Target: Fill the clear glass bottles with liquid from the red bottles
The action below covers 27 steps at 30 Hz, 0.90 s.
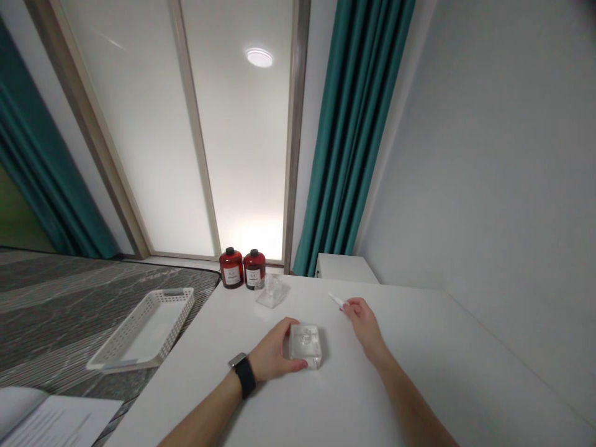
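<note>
My left hand (274, 352), with a dark-banded watch on its wrist, wraps around the left side of a square clear glass block (306, 346) on the white table. Its thumb lies along the near edge and its fingers at the far corner. A round shape shows in the block's top; I cannot tell whether it is hollow. To the right, my right hand (362, 323) pinches a small, thin white stick-like thing (337, 300) above the table, its tip pointing to the far left. Its exact kind cannot be made out.
Two red bottles with black caps (231, 268) stand at the table's far left corner, beside crumpled clear plastic (272, 292). Left of the white table (372, 397) are a white basket (149, 329) and an open booklet (60, 422) on a grey patterned surface. A white cabinet (347, 268) stands behind.
</note>
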### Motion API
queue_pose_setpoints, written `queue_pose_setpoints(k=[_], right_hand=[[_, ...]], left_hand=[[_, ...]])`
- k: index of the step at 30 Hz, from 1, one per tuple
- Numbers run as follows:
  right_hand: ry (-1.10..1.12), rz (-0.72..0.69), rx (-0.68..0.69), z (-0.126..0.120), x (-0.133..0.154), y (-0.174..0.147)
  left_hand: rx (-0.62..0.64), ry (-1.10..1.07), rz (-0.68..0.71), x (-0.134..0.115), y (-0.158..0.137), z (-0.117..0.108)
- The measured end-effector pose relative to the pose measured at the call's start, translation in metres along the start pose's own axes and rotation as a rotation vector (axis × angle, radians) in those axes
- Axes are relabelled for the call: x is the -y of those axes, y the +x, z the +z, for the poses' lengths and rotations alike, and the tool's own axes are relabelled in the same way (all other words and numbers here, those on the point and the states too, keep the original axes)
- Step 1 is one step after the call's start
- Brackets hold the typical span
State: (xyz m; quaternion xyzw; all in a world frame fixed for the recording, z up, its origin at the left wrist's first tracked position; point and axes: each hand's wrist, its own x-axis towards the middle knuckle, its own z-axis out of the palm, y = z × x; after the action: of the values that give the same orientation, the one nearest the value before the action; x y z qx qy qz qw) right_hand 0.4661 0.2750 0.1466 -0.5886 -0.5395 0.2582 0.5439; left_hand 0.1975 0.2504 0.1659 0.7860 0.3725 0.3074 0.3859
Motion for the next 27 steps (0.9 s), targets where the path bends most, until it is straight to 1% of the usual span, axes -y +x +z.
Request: queue_pose_setpoints(k=[3, 6, 13, 20, 22, 25, 27], right_hand=[[0.16, 0.039, 0.058, 0.002, 0.012, -0.004], [0.265, 0.054, 0.137, 0.004, 0.024, -0.01], [0.335, 0.026, 0.256, 0.005, 0.046, -0.02], [0.247, -0.045, 0.31, -0.005, 0.067, -0.02], [0.17, -0.107, 0.324, -0.008, 0.074, -0.018], [0.013, -0.247, 0.348, -0.009, 0.085, -0.015], [-0.056, -0.303, 0.366, -0.01, 0.093, -0.014]], left_hand=[[0.01, -0.03, 0.002, 0.002, 0.001, -0.001], [0.017, -0.038, 0.004, 0.004, 0.0, -0.001], [0.021, -0.042, 0.007, 0.005, 0.001, -0.001], [0.023, -0.032, 0.01, 0.007, 0.0, -0.001], [0.022, -0.021, 0.012, 0.008, 0.0, -0.001], [0.014, -0.01, 0.023, 0.007, 0.0, -0.001], [0.01, -0.009, 0.014, 0.007, 0.0, -0.001]])
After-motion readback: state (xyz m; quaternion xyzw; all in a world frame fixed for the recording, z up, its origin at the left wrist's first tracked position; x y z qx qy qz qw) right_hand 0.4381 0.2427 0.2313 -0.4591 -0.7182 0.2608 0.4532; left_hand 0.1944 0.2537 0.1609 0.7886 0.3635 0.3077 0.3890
